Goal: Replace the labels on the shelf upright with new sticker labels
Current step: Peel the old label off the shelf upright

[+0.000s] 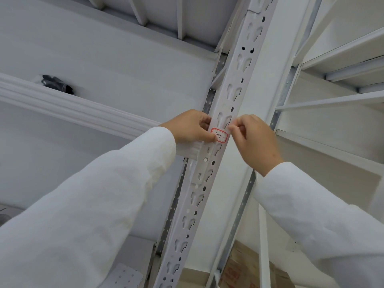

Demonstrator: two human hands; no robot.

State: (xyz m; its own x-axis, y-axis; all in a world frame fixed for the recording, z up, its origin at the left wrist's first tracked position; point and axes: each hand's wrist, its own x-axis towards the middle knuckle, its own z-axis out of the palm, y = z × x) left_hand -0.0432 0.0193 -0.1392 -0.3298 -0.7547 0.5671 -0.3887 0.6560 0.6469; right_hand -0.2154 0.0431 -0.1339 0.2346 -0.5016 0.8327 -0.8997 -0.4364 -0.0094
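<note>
My left hand (pixel 193 126) rests on the left edge of the white shelf upright (pixel 226 113), thumb pressed on the red-bordered label (pixel 219 135) stuck across its front face; my right hand (pixel 256 140) sits at the upright's right edge, fingers curled, thumb and forefinger pinched at the label's upper right corner.

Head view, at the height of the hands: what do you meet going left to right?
White shelf beam → left hand → red-bordered label on the upright → right hand → shelving on the far right.
</note>
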